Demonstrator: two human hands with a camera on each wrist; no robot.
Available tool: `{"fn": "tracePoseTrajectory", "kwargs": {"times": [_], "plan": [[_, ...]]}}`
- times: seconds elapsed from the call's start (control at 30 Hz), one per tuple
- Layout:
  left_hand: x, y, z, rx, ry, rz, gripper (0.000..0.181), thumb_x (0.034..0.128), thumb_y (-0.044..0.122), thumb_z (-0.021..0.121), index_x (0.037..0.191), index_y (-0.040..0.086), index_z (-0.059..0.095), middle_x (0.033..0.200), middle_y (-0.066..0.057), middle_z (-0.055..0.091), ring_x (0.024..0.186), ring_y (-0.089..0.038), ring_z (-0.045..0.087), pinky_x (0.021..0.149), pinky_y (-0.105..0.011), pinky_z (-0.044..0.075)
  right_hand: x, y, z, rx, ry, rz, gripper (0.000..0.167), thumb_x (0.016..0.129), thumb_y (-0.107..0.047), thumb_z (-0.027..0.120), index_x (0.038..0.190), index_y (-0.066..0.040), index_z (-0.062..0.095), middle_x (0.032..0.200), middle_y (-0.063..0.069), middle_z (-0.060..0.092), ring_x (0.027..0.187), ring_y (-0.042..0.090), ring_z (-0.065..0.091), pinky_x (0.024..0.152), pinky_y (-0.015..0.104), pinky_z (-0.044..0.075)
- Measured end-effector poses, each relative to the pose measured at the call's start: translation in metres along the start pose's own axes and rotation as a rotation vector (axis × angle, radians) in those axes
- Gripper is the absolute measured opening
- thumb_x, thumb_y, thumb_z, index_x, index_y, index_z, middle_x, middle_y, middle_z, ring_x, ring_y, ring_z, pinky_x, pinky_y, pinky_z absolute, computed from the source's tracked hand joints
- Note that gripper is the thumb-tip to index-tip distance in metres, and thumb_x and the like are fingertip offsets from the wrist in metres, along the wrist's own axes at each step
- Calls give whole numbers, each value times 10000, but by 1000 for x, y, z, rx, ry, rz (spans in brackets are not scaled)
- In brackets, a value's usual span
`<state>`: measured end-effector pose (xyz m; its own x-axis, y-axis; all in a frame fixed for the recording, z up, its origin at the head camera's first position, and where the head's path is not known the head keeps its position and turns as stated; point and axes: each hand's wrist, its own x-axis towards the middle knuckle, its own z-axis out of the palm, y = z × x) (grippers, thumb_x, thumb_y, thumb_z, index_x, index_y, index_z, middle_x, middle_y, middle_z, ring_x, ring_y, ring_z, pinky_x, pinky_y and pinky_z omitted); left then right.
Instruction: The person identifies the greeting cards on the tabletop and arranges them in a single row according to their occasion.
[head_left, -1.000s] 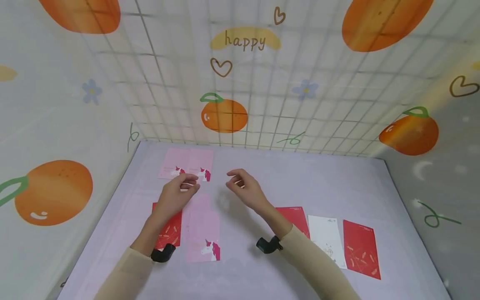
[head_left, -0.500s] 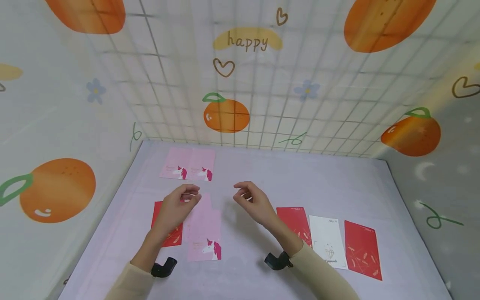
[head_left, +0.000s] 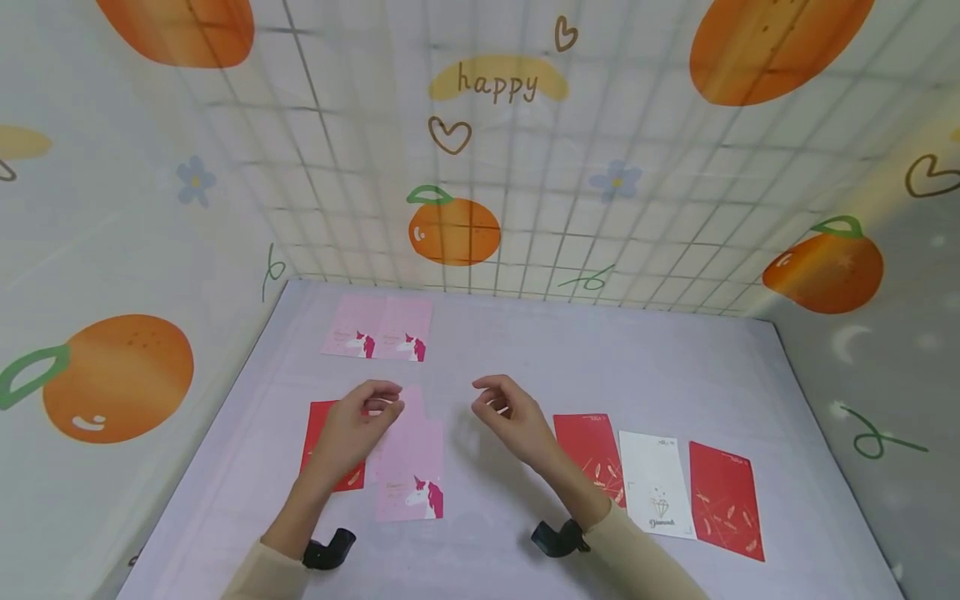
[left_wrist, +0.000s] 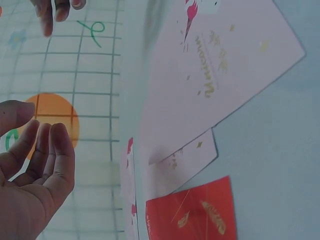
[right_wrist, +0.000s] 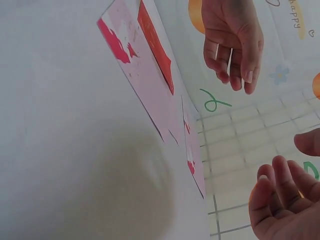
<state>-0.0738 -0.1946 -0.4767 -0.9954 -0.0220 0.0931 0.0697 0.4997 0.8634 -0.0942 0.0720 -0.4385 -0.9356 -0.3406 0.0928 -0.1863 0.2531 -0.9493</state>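
Observation:
My left hand (head_left: 358,427) hovers over a red card (head_left: 318,425) and the near pink unicorn cards (head_left: 408,467), its fingers loosely bent with nothing between them. The left wrist view shows a gap between its thumb and fingers (left_wrist: 61,150). To the right, my right hand (head_left: 517,421) is also raised above the table, casting a shadow. Its fingers (right_wrist: 282,175) are loosely curved and hold nothing. The near pink cards overlap each other, and the left hand partly hides the red card beside them.
Two pink unicorn cards (head_left: 405,325) lie side by side at the back left of the table (head_left: 637,358). On the right are a red card (head_left: 588,450), a white diamond card (head_left: 656,483) and another red card (head_left: 726,500). Printed cloth walls enclose the table.
Both hands have drawn back toward the near side, and the right hand has also shifted slightly right. The back pink cards are now fully uncovered. The cards lie as before.

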Motion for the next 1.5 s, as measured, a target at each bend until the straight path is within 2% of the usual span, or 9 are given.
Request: {"fn": "tracePoseTrajectory", "kwargs": {"times": [0.23, 0.47, 0.67, 0.8, 1.1, 1.5], "plan": [[-1, -2, 7, 5, 1, 17, 295, 912, 223, 755, 1188, 167, 665, 1121, 13, 680, 970, -195, 683, 758, -304, 587, -2, 6, 2, 9, -6, 4, 295, 950, -43, 665, 1239, -57, 611, 999, 140, 639, 865, 306, 602, 695, 257, 523], [-2, -3, 9, 9, -14, -3, 293, 921, 243, 745, 1194, 175, 665, 1117, 20, 679, 974, -177, 677, 779, -302, 583, 4, 40, 9, -2, 1, 15, 320, 956, -72, 671, 1268, -79, 600, 1021, 129, 644, 881, 293, 601, 701, 262, 524], [-3, -8, 8, 8, 0, 7, 307, 912, 213, 754, 1201, 158, 667, 1137, 4, 676, 977, -196, 682, 791, -307, 580, 9, 56, 14, 4, -19, 16, 312, 950, -175, 708, 1249, -177, 619, 998, 25, 645, 878, 221, 613, 700, 294, 531], [-3, -14, 8, 18, -6, -12, 324, 903, 207, 762, 1209, 167, 660, 1149, 2, 670, 967, -202, 681, 782, -302, 581, 12, 62, 18, -8, -45, 25, 300, 950, -206, 710, 1236, -220, 620, 988, -16, 638, 880, 187, 615, 710, 310, 545], [-3, -26, 4, 42, -46, -75, 366, 902, 208, 760, 1242, 150, 639, 1192, -52, 652, 1000, -251, 670, 757, -324, 590, 19, 71, 31, -31, -88, 50, 371, 940, -222, 714, 1269, -93, 603, 974, -31, 645, 861, 175, 618, 683, 308, 547], [-2, -38, 1, 147, -87, -119, 457, 861, 230, 798, 1273, 126, 628, 1176, -63, 651, 976, -223, 652, 767, -342, 589, 26, 83, 48, -35, -144, 76, 367, 913, -234, 735, 1220, -79, 606, 949, -26, 648, 795, 168, 603, 644, 275, 516]]}}
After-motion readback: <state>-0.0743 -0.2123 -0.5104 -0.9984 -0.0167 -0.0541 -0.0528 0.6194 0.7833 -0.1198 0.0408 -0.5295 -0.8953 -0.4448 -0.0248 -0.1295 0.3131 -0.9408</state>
